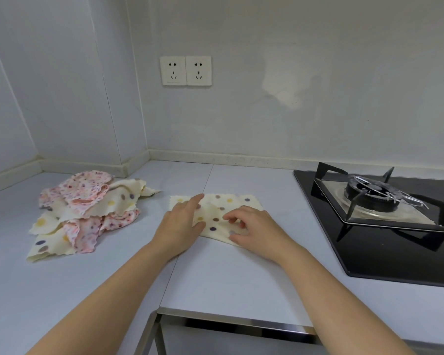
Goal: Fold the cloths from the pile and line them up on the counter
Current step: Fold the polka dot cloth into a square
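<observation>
A cream cloth with coloured dots (231, 203) lies flat on the pale counter (228, 272), folded into a rectangle. My left hand (182, 224) presses flat on its left part, fingers straight and pointing away. My right hand (251, 229) rests on the cloth's near right part with fingers curled, thumb and fingertips pinching the near edge. A loose pile of cloths (85, 211), pink floral and cream dotted, sits on the counter to the left, apart from both hands.
A black gas hob (385, 226) with a metal pan support occupies the counter's right side. Two wall sockets (185, 70) are on the back wall. The counter's front edge (236, 321) has a metal trim.
</observation>
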The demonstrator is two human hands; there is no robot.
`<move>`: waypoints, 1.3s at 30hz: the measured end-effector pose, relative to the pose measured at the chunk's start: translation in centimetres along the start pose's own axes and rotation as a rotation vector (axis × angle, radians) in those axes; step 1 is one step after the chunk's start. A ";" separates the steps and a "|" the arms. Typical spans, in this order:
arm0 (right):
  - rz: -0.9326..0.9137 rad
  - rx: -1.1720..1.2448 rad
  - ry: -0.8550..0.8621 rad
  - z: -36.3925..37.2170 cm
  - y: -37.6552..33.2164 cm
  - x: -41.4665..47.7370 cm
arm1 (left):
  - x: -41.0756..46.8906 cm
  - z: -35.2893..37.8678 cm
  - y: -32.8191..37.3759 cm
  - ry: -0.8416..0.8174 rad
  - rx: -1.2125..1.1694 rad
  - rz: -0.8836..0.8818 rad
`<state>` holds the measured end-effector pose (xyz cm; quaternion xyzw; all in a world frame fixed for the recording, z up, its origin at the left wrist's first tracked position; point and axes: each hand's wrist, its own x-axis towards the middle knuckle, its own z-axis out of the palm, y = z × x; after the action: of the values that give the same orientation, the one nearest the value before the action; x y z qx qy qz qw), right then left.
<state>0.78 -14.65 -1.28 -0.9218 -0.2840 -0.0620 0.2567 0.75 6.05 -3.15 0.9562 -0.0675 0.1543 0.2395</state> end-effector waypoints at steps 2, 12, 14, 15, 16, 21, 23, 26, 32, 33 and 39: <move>0.006 0.050 -0.004 0.0 -0.3 -0.1 | 0.4 0.3 -0.1 0.007 -0.061 -0.074; 0.146 0.123 -0.002 -0.2 0.0 -0.3 | -0.1 -0.7 0.6 0.256 -0.411 -0.103; 0.181 0.166 -0.002 -0.6 0.0 -0.4 | -0.4 -1.2 1.1 0.350 -0.476 -0.102; 0.197 0.163 -0.014 -0.9 0.2 -0.5 | -0.5 -1.4 1.2 0.394 -0.505 -0.103; 0.213 0.152 -0.045 -1.3 0.2 -0.6 | -0.6 -1.6 1.2 0.434 -0.538 -0.110; 0.225 0.343 -0.092 -2.6 1.6 -0.8 | -0.7 -2.6 0.5 0.540 -0.643 -0.184; 0.230 0.515 0.028 -3.1 1.9 -0.8 | -0.6 -2.7 0.1 0.542 -0.659 -0.218; 0.243 0.804 0.234 -3.8 2.0 -0.7 | -0.6 -2.9 -0.2 0.495 -0.667 -0.211; 0.285 1.285 0.435 -4.6 2.7 -0.9 | -0.7 -2.6 0.1 0.306 -0.798 -0.164; 0.299 1.292 0.426 -4.7 2.8 -0.9 | -0.8 -2.6 0.1 0.285 -0.810 -0.168; 0.587 1.005 0.180 -4.0 3.4 -0.7 | -1.0 -3.4 -0.4 0.066 -0.752 -0.230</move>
<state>2.20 -19.44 0.54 -0.7182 0.0113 0.0760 0.6916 -1.00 8.07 -0.81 0.7974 -0.0042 0.1219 0.5910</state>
